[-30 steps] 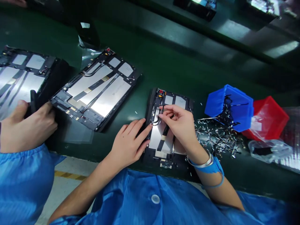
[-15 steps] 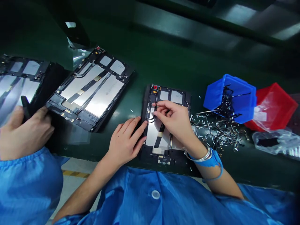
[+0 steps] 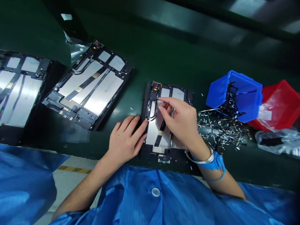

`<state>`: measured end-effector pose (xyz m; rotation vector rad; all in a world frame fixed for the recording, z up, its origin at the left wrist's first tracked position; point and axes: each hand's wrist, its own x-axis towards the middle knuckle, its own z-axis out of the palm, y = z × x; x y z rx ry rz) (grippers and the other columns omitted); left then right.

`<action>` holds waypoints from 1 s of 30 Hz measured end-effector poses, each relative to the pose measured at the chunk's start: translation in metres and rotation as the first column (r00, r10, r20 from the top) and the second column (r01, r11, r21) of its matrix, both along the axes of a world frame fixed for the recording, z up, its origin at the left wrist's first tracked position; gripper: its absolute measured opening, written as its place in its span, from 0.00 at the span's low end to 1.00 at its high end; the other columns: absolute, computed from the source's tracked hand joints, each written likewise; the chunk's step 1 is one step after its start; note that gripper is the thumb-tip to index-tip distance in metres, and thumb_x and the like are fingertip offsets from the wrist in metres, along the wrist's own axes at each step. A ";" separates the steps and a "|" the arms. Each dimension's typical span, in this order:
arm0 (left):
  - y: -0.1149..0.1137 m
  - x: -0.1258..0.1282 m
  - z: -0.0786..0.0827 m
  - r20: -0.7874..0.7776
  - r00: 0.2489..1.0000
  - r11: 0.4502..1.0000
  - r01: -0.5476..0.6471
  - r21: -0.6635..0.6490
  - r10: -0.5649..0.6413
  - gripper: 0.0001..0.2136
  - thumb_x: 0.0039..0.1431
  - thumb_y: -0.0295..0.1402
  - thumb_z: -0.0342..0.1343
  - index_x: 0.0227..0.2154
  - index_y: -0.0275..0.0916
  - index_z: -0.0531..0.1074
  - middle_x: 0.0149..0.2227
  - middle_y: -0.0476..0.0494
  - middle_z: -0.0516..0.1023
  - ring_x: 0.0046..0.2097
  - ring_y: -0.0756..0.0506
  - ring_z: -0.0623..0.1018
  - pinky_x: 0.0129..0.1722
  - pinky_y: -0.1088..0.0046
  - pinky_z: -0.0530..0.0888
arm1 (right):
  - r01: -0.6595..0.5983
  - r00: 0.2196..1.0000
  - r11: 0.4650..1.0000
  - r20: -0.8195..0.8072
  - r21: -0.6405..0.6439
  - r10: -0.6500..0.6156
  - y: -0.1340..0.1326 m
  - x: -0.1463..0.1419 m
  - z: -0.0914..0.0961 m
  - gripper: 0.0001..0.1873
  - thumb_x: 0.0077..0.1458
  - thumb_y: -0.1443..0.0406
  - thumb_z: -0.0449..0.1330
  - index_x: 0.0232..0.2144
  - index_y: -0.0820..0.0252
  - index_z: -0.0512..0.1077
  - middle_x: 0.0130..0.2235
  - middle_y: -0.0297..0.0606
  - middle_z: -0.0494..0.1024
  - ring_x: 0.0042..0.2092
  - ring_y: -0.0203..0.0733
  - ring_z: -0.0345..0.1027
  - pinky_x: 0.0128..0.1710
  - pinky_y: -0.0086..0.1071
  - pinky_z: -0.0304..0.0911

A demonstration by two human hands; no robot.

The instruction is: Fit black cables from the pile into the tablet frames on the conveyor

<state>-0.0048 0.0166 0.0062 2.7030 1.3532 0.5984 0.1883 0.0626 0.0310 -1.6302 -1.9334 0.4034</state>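
An opened tablet [image 3: 152,132] lies in front of me, its silver battery and black frame bare. A thin black cable [image 3: 153,117] curves along its left side. My left hand [image 3: 126,137] rests at the tablet's left edge, fingers stretched out, with the index fingertip pressing at the lower bend of the cable. My right hand [image 3: 181,117] is over the upper half of the tablet, thumb and index finger closed around the upper end of the cable. That hand hides part of the battery and the tablet's right side.
Two more opened tablets, a tilted one [image 3: 110,90] and another at the far left [image 3: 25,100], lie on the green table. To the right, a tipped blue bin [image 3: 250,97] has cables spilling into a pile [image 3: 222,132]. Behind it are a red bin [image 3: 281,100] and a clear plastic bag [image 3: 276,139].
My right fingers have shifted slightly up along the cable, while my left hand stays in place. A co-worker's hands with a black object have left the far-left tablet.
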 end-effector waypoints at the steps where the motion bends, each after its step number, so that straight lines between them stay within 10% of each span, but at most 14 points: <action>1: 0.000 0.000 -0.001 0.005 1.000 1.000 0.004 -0.002 -0.004 0.16 0.64 0.34 0.49 0.51 0.33 0.71 0.49 0.34 0.76 0.48 0.37 0.74 0.37 0.64 0.66 | 0.012 0.998 0.998 0.066 0.065 -0.017 -0.002 0.003 0.003 0.12 0.56 0.69 0.57 0.41 0.60 0.76 0.31 0.34 0.79 0.32 0.37 0.70 0.35 0.31 0.64; 6: 0.000 -0.002 -0.004 0.017 0.999 0.999 0.051 -0.004 -0.050 0.18 0.65 0.36 0.47 0.54 0.34 0.69 0.53 0.29 0.72 0.50 0.37 0.73 0.39 0.65 0.66 | -0.085 0.966 0.968 0.257 0.235 0.023 -0.022 0.015 0.014 0.10 0.58 0.70 0.56 0.40 0.61 0.75 0.33 0.38 0.78 0.36 0.39 0.70 0.34 0.31 0.63; 12: 0.000 0.000 -0.005 -0.010 0.999 0.999 0.042 -0.003 -0.042 0.20 0.66 0.39 0.45 0.55 0.37 0.69 0.53 0.28 0.71 0.50 0.36 0.72 0.41 0.64 0.65 | -0.323 0.842 0.939 0.487 0.114 0.231 -0.034 0.018 0.005 0.13 0.61 0.69 0.52 0.44 0.58 0.75 0.30 0.37 0.75 0.33 0.38 0.65 0.28 0.30 0.59; 22: 0.002 0.000 -0.005 0.006 0.999 0.999 0.049 -0.021 -0.049 0.19 0.66 0.39 0.46 0.54 0.36 0.71 0.53 0.27 0.71 0.49 0.35 0.73 0.40 0.62 0.68 | -0.208 0.845 0.978 0.498 -0.035 0.198 -0.013 0.012 -0.003 0.18 0.61 0.69 0.51 0.50 0.59 0.74 0.29 0.41 0.73 0.34 0.42 0.62 0.27 0.34 0.53; 30: 0.003 -0.016 0.005 0.196 0.980 1.000 -0.017 -0.020 0.020 0.20 0.64 0.32 0.49 0.59 0.41 0.62 0.55 0.33 0.70 0.54 0.40 0.73 0.47 0.64 0.72 | -0.103 0.961 0.967 0.275 0.234 0.035 -0.022 0.044 0.010 0.14 0.62 0.68 0.52 0.43 0.60 0.76 0.29 0.38 0.75 0.34 0.39 0.68 0.31 0.31 0.61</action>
